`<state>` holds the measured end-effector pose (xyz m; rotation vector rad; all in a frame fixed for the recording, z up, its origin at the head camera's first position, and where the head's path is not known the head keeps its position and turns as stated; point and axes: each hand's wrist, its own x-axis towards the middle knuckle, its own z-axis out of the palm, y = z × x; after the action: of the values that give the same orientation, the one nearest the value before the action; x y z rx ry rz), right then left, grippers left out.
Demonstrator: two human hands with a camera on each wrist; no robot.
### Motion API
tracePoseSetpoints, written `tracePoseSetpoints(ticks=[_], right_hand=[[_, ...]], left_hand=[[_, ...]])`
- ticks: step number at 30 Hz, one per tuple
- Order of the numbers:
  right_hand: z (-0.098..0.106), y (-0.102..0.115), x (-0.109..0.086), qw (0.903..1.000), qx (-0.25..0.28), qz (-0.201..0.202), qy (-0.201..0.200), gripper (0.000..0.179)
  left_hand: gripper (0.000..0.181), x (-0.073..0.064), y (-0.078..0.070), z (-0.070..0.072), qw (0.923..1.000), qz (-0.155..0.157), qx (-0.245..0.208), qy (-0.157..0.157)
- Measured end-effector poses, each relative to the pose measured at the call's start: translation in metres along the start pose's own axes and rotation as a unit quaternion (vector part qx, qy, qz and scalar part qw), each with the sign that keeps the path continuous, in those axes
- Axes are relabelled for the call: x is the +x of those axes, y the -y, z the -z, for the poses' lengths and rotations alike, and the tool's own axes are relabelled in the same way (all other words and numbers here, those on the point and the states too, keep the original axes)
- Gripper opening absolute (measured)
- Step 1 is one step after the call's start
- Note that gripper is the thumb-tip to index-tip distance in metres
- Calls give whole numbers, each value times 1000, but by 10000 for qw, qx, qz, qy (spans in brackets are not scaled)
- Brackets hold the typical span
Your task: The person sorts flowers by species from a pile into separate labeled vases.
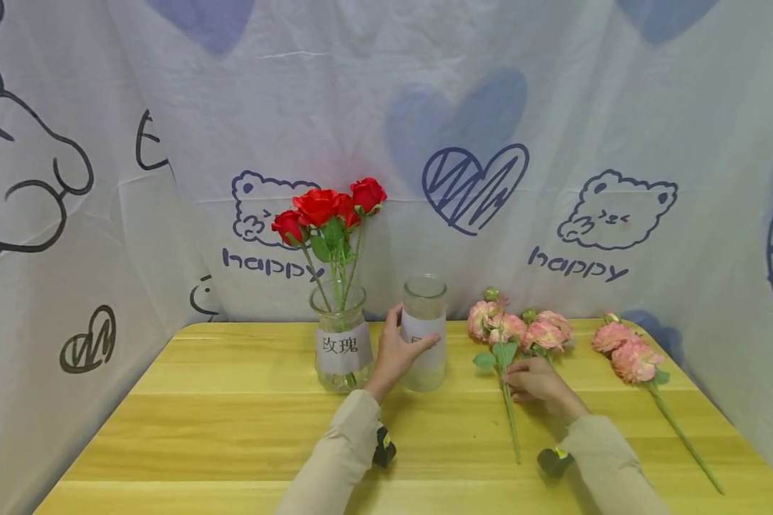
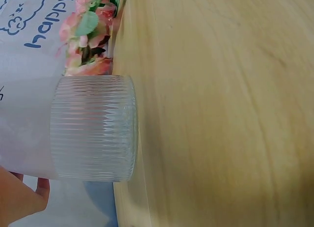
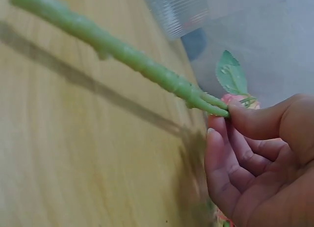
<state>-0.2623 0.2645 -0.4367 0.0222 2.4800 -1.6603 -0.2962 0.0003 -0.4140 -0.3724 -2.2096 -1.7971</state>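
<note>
My left hand [image 1: 401, 354] grips a ribbed clear glass vase [image 1: 425, 287] with a white paper label [image 2: 27, 133]. The thumb lies across the label and covers most of its writing. In the left wrist view, the vase's ribbed lower part [image 2: 93, 128] shows close up. With thumb and fingertips, my right hand [image 1: 537, 384] pinches the green stem [image 3: 132, 60] of a pink flower [image 1: 509, 329], which looks like a peony. The stem's bare end hangs over the table, and a shadow falls beneath it. Another pink flower [image 1: 547, 332] lies just behind this hand.
To the left stands a wider glass vase [image 1: 328, 375], labelled in Chinese characters, holding several red roses [image 1: 318, 207]. A further pink flower [image 1: 638, 361] lies along the right side of the wooden table [image 1: 232, 429]. A printed cloth [image 1: 361, 93] hangs behind the table.
</note>
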Motion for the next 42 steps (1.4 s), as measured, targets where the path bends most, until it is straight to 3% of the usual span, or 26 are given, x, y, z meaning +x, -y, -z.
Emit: tracePoseSetpoints(ticks=[12,23,26,31,38,40,42], right_hand=[[7,16,-9,9987,34,250,-451,35],[11,24,-10,9883,1239,6,-886,46],[13,26,-10,9785,1743,102,-1098,40],[16,31,-9,9528,2736,347,-1269,9],[16,46,-4,9040,4065,449,-1246,17],[15,51,-3,8970,4213,508,-1236,18],[14,55,-1,8962,4219,544,-1263,18]], left_hand=[[78,0,-1,1,10000,30,-13,91],[78,0,-1,2,9999,35,-43,147],[78,0,0,2,9999,9,-47,141],[77,0,1,2,9999,-27,-59,147],[78,0,0,2,9999,-21,6,151],[78,0,0,2,9999,-6,49,160],[78,0,0,3,9998,-13,103,163]])
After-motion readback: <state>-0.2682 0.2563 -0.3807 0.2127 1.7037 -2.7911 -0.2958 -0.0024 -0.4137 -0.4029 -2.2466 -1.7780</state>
